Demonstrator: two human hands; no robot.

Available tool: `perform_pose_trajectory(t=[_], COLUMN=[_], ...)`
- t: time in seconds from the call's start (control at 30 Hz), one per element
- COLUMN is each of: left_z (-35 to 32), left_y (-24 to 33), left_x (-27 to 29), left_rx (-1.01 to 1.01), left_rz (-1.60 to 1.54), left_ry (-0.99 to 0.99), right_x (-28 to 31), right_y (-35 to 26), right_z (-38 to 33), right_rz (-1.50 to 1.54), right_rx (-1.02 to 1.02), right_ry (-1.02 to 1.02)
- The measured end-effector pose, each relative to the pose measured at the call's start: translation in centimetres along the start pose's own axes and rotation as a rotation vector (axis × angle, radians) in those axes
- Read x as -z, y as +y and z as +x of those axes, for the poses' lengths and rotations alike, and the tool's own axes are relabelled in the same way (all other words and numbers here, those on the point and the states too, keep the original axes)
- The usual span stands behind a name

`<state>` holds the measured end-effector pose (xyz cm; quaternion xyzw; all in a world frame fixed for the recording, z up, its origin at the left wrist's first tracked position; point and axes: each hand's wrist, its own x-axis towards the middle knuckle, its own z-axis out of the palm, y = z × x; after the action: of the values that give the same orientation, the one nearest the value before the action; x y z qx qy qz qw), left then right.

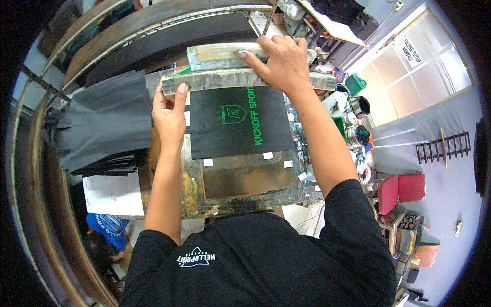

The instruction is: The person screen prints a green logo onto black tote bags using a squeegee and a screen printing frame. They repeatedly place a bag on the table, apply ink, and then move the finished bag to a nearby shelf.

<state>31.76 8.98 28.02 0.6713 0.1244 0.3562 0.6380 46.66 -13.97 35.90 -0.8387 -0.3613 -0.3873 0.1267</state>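
Observation:
A black fabric piece (pixel 209 123) with a green printed emblem and lettering lies flat on the stained worktable (pixel 192 192). Past its far part, the near bar of a screen-printing frame (pixel 217 80) is tilted up off the table. My left hand (pixel 170 117) grips the left end of that bar, thumb on the near face. My right hand (pixel 286 64) is closed over a wide squeegee (pixel 212 55) lying along the frame, its thumb on the near side and its fingers over the top. The mesh of the frame is hidden from this angle.
A stack of dark fabric pieces (pixel 105 120) lies left, over a white board (pixel 113 194). Ink cans (pixel 358 135) and a green jug (pixel 355 83) crowd the right edge. Small white tabs (pixel 268 155) dot the table. Another person (pixel 107 227) is low at left. Red chairs (pixel 409 188) stand right.

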Motion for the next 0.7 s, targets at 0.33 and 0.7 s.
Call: perform_pose_trajectory(t=[0.33,0.7], left_z=[-10.7,-11.6], left_y=[-18.7,-19.9], left_x=[5.3,5.1], left_rx=[0.353,0.564], left_rz=[0.579,0.966], left_ry=[-0.089,-0.255], right_x=[-0.5,-0.7], right_y=[1.8,1.6], right_z=[4.3,6.1], right_rz=[0.019,-0.018], right_rx=[-0.062,-0.069], right_ry=[-0.066,-0.168])
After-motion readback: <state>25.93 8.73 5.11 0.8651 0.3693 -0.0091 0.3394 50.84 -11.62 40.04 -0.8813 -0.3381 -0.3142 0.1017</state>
